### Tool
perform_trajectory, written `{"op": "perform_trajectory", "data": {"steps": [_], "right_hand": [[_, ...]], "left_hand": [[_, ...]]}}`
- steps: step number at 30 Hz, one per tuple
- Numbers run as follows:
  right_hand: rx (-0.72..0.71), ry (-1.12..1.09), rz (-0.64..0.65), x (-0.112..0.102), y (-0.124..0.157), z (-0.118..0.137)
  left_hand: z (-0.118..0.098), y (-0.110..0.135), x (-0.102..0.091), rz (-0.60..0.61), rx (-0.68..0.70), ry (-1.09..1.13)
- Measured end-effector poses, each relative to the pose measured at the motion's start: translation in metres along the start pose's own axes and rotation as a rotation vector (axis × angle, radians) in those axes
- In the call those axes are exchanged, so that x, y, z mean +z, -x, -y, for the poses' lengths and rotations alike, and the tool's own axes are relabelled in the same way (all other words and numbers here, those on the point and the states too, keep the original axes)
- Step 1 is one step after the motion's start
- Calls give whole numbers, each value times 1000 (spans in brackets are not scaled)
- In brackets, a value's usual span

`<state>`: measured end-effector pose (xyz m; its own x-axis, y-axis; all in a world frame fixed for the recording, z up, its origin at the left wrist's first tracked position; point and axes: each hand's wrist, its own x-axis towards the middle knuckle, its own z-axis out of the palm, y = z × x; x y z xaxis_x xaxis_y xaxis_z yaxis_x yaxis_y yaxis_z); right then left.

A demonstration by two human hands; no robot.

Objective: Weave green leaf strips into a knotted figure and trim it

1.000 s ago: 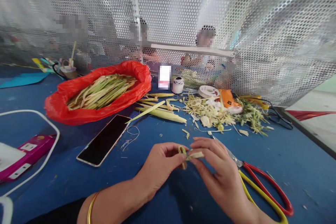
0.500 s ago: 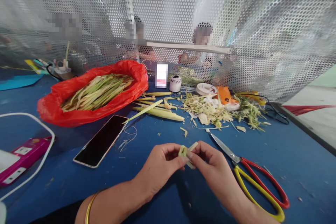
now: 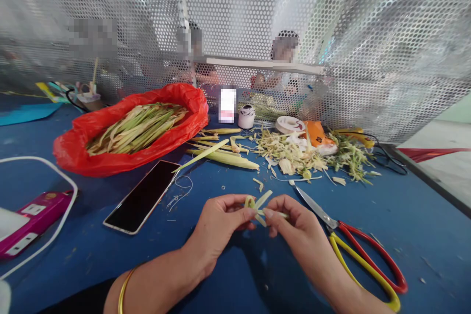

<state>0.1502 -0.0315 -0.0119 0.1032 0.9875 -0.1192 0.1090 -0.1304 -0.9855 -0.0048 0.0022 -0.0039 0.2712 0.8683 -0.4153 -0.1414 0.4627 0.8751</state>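
My left hand [image 3: 217, 225] and my right hand [image 3: 298, 228] meet above the blue table [image 3: 235, 265], both pinching one small folded strip of pale green leaf [image 3: 258, 205]. The strip's ends stick up and out between my fingertips. A gold bangle sits on my left wrist. Red and yellow scissors [image 3: 353, 250] lie on the table just right of my right hand, blades pointing up-left.
A red plastic bag [image 3: 91, 157] full of leaf strips lies at the left rear. A phone [image 3: 143, 196] lies face up, with loose strips [image 3: 221, 156] and a pile of trimmings [image 3: 312, 154] behind. A pink power strip [image 3: 25, 221] sits far left. People sit behind the perforated screen [image 3: 331, 34].
My hands have turned the leaf strip a little and lifted it slightly; one end now points up to the right. The view shifted only slightly.
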Motion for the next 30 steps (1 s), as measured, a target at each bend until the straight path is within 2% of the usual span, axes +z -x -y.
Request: {"op": "perform_trajectory", "data": {"steps": [4, 11, 18, 25, 30], "right_hand": [[-176, 122, -31, -3, 3, 1], [-418, 213, 80, -3, 6, 2], [-334, 194, 16, 1, 6, 4], [-169, 198, 58, -3, 5, 4], [-124, 219, 35, -2, 5, 5]], "left_hand": [[-2, -2, -2, -61, -24, -25], [0, 1, 1, -25, 39, -112], [0, 2, 2, -26, 63, -181], [2, 1, 1, -28, 80, -212], [8, -1, -2, -10, 151, -334]]}}
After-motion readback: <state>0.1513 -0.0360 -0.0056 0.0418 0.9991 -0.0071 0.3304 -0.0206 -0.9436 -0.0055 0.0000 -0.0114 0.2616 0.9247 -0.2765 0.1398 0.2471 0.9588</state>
